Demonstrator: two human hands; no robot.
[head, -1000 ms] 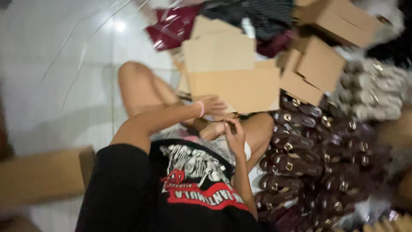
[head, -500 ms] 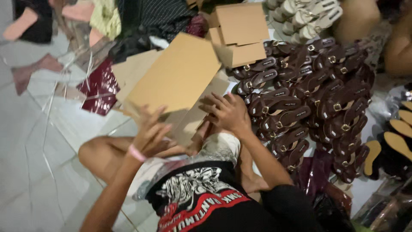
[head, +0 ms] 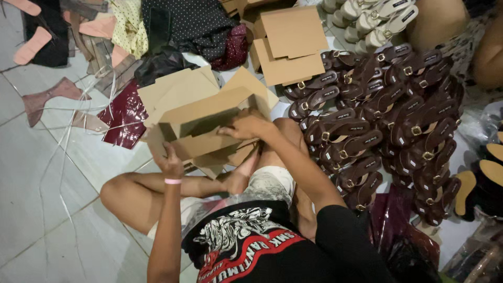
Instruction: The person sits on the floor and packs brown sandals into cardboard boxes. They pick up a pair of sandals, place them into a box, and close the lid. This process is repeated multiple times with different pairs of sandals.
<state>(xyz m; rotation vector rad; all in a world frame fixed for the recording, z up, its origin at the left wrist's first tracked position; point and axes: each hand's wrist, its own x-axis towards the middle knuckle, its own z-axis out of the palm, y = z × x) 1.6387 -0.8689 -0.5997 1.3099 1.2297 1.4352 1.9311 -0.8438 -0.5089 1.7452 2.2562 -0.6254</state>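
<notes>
I sit cross-legged on a tiled floor with a brown cardboard box (head: 209, 123) in front of my knees, its flaps partly folded up. My left hand (head: 170, 162), with a pink band on the wrist, grips the box's near left edge. My right hand (head: 246, 127) presses on the box's right flap from above. More flat cardboard sheets (head: 178, 89) lie under and behind the box.
A large heap of dark brown buckled sandals (head: 382, 115) fills the floor to my right. Flat cardboard blanks (head: 291, 44) lie beyond the heap. Maroon glossy material (head: 123, 118), pale straps, fabric and pink insole cutouts (head: 31, 44) spread at the left. Cream sandals (head: 372, 21) are at the top.
The flat cardboard sheet has been folded up into an open box shape. My left hand moved to its near left edge and my right hand onto its right flap.
</notes>
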